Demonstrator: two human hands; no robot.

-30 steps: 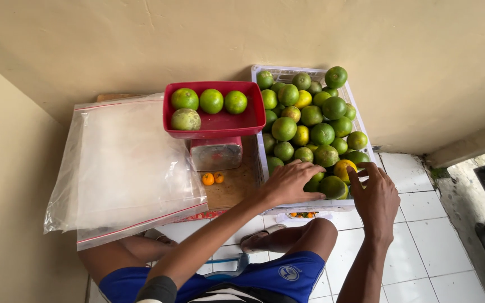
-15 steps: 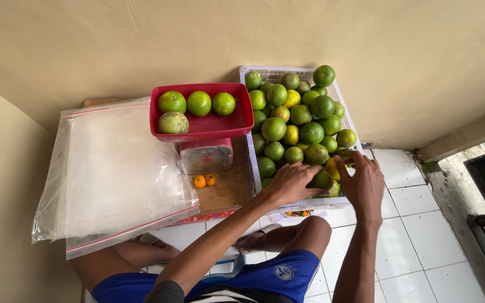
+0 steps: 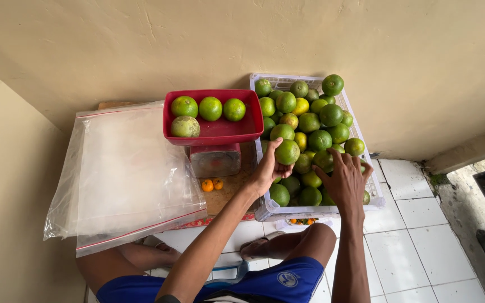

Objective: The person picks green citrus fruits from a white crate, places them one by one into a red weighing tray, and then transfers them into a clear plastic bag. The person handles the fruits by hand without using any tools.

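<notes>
A white slatted crate (image 3: 373,191) against the wall is heaped with green and yellowish citrus fruits. My left hand (image 3: 268,170) grips one green fruit (image 3: 287,152) at the crate's left edge, lifted slightly off the pile. My right hand (image 3: 344,180) lies fingers spread on the fruits at the crate's near right side. To the left, a red scale tray (image 3: 220,130) holds several green fruits on a small scale (image 3: 215,160).
A stack of large clear plastic bags (image 3: 124,174) lies left of the scale. Two tiny orange fruits (image 3: 212,184) sit on a wooden board below the scale. White floor tiles (image 3: 416,224) extend right; my knees and blue shorts are at the bottom.
My left hand has closed on a green fruit and raised it from the pile toward the crate's left edge. My right hand has stayed on the fruits, shifting slightly.
</notes>
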